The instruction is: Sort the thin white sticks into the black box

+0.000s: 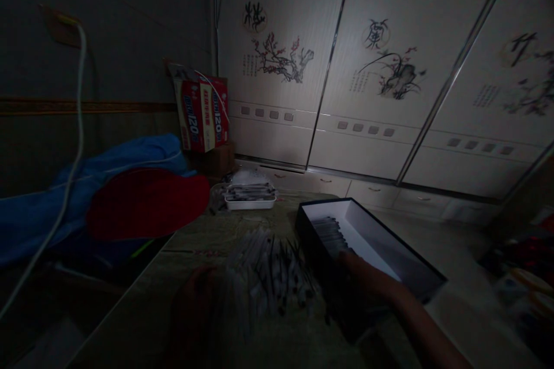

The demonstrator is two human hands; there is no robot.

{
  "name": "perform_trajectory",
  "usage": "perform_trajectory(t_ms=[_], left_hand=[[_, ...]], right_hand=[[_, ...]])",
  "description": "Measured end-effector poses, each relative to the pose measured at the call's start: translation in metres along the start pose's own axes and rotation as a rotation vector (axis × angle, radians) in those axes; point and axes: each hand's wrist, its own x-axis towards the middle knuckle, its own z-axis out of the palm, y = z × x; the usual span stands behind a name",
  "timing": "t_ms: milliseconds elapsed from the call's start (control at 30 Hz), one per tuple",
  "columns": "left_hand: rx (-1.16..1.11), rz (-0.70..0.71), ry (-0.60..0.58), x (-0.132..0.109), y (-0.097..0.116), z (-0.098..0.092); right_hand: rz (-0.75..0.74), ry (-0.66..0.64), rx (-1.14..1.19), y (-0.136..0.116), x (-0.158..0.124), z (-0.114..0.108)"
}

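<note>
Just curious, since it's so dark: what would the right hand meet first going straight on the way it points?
Probably the thin sticks lined up in the box; the right hand may be touching them, depth being unclear.

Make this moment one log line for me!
right hand: at box; left hand: by stick pile, blurry; tray: beyond pile

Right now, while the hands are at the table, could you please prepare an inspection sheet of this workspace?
Surface: greenish table, dimly lit.
Job's things: loose slim sticks; dark-sided box, pale inside, with a row of slim pieces.
Clutter: white tray of slim pieces; red rounded item, blue cloth at left.
Hands: left hand blurred, beside the sticks; right hand at the box; grips unclear.
Cables: white cable hanging from wall plate.
Surroundings: printed carton; decorated pale doors.
</note>
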Motion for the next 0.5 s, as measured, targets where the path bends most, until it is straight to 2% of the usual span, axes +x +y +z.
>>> perform_trajectory(t_ms=[133, 233, 400, 500], left_hand=[[0.005, -0.018, 0.005, -0.001, 0.000, -0.001], [-0.025, -0.007, -0.005, -0.005, 0.005, -0.004], [-0.068, 0.005, 0.003, -0.019, 0.023, -0.006], [-0.083, 0.047, -0.011, -0.025, 0.027, -0.002]], right_hand=[[-0.027, -0.013, -0.021, -0.002, -0.002, 0.004], [-0.043, 0.065, -0.029, -0.001, -0.002, 0.008], [0.037, 0.364, -0.106, 0.002, -0.006, -0.002], [0.027, 0.726, -0.065, -0.017, -0.019, -0.013]])
